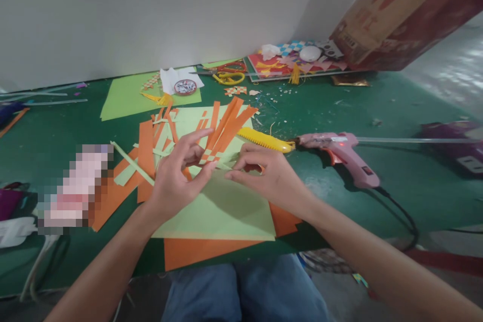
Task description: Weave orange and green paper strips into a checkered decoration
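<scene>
Head-worn view, facing forward and down, close above table [433, 204]

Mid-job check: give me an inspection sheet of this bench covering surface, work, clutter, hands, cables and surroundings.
Surface: green table, with paper scraps scattered beyond the sheets.
Work: checkered weave of orange and pale green strips, held over a pale green sheet.
Clutter: loose orange strip, yellow ribbed tool, pink glue gun showing a red light.
Hands: left hand grips the weave; right hand pinches a thin pale strip.
Cables: black cord from the glue gun; white cable at left.
Surroundings: grey panel behind, cardboard box at far right.
</scene>
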Demonstrator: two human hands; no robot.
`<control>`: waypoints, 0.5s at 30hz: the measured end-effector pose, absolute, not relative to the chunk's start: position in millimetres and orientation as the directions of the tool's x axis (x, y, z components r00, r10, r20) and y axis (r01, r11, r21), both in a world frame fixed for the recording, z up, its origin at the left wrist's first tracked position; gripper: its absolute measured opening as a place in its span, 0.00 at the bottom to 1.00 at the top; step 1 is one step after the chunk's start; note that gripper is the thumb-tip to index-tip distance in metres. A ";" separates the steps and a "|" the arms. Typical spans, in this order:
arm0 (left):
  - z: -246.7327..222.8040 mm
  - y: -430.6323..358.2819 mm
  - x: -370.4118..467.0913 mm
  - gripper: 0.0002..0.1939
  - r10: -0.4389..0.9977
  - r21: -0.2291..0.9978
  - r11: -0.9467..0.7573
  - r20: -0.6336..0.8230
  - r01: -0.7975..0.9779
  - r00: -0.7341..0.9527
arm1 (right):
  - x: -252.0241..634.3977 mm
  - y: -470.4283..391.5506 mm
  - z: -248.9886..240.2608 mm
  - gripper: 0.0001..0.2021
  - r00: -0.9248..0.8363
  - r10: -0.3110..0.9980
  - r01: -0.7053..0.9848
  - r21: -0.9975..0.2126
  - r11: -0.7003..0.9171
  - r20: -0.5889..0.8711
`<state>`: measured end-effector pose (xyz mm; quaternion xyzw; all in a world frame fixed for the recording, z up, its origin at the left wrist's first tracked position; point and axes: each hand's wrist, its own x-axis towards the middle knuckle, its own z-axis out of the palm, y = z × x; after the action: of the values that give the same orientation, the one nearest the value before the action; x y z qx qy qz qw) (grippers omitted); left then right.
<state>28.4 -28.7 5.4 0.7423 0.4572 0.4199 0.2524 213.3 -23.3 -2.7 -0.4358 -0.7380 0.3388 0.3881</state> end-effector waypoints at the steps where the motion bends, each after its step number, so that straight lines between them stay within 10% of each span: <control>1: 5.1 -28.6 28.1 0.26 0.890 0.758 -0.456 0.391 0.467 0.234 | 213.5 -23.1 -3.2 0.08 -0.304 0.905 0.394 -0.826 0.403 0.296; 15: 6.8 -31.1 28.8 0.27 0.883 0.797 -0.438 0.293 0.417 0.367 | 215.5 -23.3 -1.0 0.06 -0.297 0.866 0.322 -0.812 0.487 0.402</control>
<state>28.8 -31.1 6.8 0.7638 0.4253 0.3680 0.3166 215.5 -23.3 -1.0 -0.3998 -0.7428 0.3109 0.4379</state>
